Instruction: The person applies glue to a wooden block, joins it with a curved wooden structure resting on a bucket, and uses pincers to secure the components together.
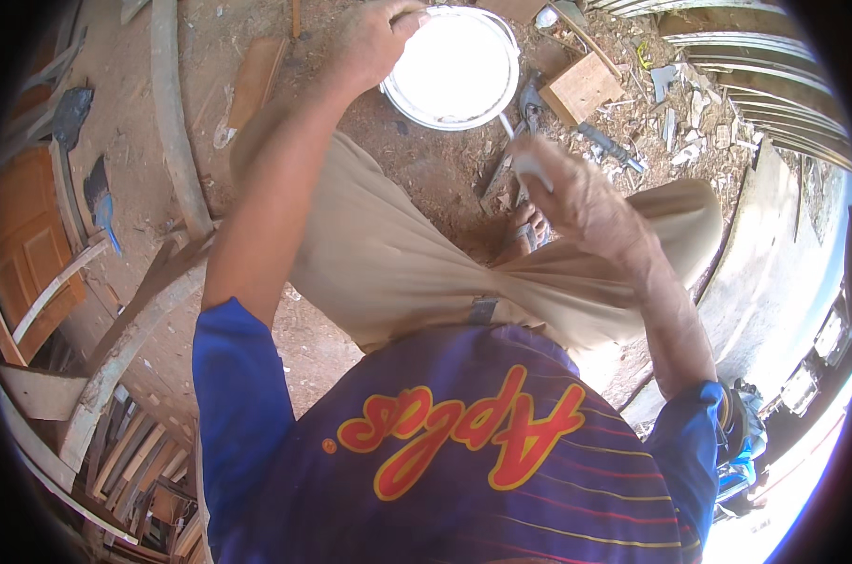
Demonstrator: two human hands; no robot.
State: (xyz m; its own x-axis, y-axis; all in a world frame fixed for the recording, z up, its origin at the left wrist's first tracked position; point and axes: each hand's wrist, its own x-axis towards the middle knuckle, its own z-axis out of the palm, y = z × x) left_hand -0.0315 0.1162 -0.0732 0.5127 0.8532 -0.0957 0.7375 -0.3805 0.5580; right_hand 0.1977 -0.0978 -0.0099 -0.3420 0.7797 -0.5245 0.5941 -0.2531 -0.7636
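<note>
A round white lid (452, 68), apparently on a bucket, lies at the top middle, so bright that its surface detail is lost. At its upper left rim my left hand (374, 42) has its fingers curled over the edge, the tips partly hidden. My right hand (581, 197) is closed, slightly blurred, just below and right of the lid. It grips a screwdriver-like tool (533, 172) with a pale handle. The thin shaft points up and left toward the lid's lower right rim; whether its tip touches the rim, I cannot tell.
Right of the lid are a hammer (531, 99), a wooden block (583, 88) and a dark grey rod-shaped tool (611, 148) among wood chips. Long boards (175, 122) and a wooden door panel (33, 249) stand at left. A slatted structure (764, 56) is at upper right.
</note>
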